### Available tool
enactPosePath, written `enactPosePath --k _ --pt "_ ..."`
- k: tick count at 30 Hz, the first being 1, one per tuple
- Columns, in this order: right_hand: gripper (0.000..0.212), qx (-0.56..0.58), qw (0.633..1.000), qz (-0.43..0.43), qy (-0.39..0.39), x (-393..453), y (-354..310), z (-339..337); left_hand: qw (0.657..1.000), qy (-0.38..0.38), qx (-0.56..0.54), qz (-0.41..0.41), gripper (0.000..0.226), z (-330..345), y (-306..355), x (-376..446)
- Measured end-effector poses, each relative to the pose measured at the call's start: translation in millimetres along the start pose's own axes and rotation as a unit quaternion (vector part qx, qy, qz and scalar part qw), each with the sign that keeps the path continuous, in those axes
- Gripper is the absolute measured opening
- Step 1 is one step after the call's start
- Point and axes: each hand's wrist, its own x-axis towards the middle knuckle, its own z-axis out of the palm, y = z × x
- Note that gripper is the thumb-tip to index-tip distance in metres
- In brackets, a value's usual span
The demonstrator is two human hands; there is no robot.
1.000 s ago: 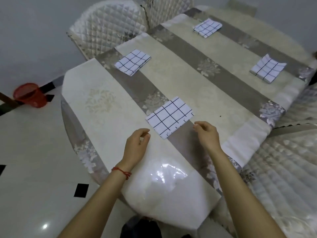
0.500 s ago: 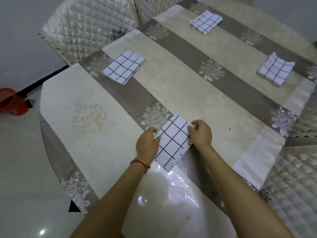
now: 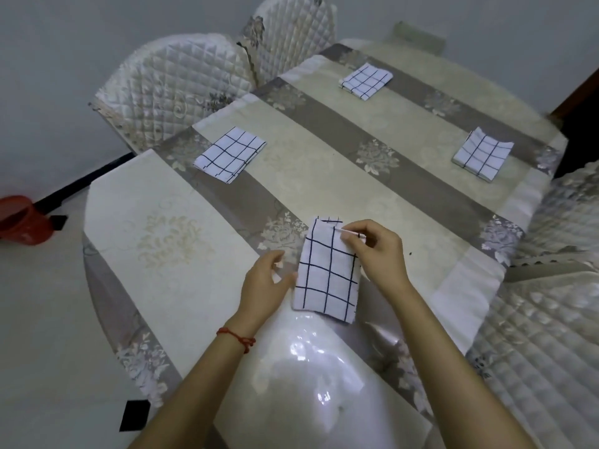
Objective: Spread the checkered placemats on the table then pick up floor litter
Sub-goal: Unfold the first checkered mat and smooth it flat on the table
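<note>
1. Nearest, the two forearms reach out over a glossy, glare-struck patch of the bench (image 3: 181,228); a red string bracelet (image 3: 236,336) circles the left wrist.
2. The left hand (image 3: 264,288) touches the left edge of the folded checkered placemat (image 3: 327,270), thumb and fingers loosely curved against the cloth; whether it actually nips the edge I cannot tell.
3. The right hand (image 3: 377,251) sits at the placemat's upper right, fingers curled and pinching a top layer of the cloth near its far corner.
4. That placemat lies between the two hands, flat on the grey band of the tablecloth.
5. Beyond the left hand, farther up the bench, lies a second folded placemat (image 3: 230,154); beyond the right hand, near the far right edge, a third (image 3: 483,153); farthest out, a fourth (image 3: 366,80).
6. Left of the left hand, well apart and down on the floor, stands a red bin (image 3: 19,220).
7. Past the bench's far left side stand two quilted chairs (image 3: 175,89); another quilted chair (image 3: 547,319) is just right of the right forearm.
</note>
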Motion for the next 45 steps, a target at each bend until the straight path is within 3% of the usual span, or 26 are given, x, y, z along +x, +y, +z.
enactPosePath --k 5,9,12,17,21,24,27,30,38,40,42,45 --pt "0.015 -0.062 0.991 -0.096 -0.075 -18.2 -45.0 -21.2 0.974 0.052 0.024 0.218 0.060 -12.1 60.5 -18.4" --pt "0.008 -0.097 0.977 -0.163 -0.101 -35.6 -73.7 -46.6 0.951 0.017 0.063 0.303 0.044 -16.1 103.0 -35.5" --pt "0.008 -0.074 0.978 -0.179 -0.080 -46.2 -90.1 -69.8 0.957 -0.012 0.018 0.289 0.011 -16.6 127.5 -48.6" --pt "0.015 -0.047 0.988 -0.106 -0.098 -58.4 -97.5 -120.1 0.958 0.036 -0.080 0.272 0.037 -23.1 161.1 -67.2" --pt "0.012 -0.009 0.996 -0.060 -0.060 -66.2 -89.1 -151.4 0.951 0.089 -0.152 0.256 0.035 -32.9 178.3 -70.3" --pt "0.023 0.052 0.998 -0.042 -0.008 -68.8 -89.1 -165.3 0.944 0.124 -0.186 0.244 0.046 -37.4 183.4 -74.5" --pt "0.044 0.082 0.996 -0.043 -0.005 -68.8 -94.1 -169.6 0.939 0.129 -0.217 0.232 0.061 -36.7 184.1 -78.6" --pt "0.033 0.107 0.992 -0.062 0.015 -66.2 -101.3 -170.9 0.932 0.135 -0.258 0.216 0.047 -33.1 188.7 -80.1" --pt "0.028 0.135 0.987 -0.084 0.016 -60.9 -116.8 -169.8 0.934 0.148 -0.278 0.166 0.005 -29.8 188.8 -78.3" --pt "0.020 0.136 0.987 -0.088 0.020 -60.5 -118.0 -165.9 0.938 0.203 -0.243 0.139 0.024 -24.3 185.2 -77.9" --pt "0.019 0.121 0.988 -0.093 0.030 -60.2 -117.7 -162.2 0.931 0.251 -0.224 0.143 0.024 -19.1 185.8 -84.3" --pt "0.026 0.077 0.991 -0.100 0.038 -61.1 -117.9 -157.4 0.940 0.179 -0.242 0.159 0.010 -4.6 199.7 -101.2"
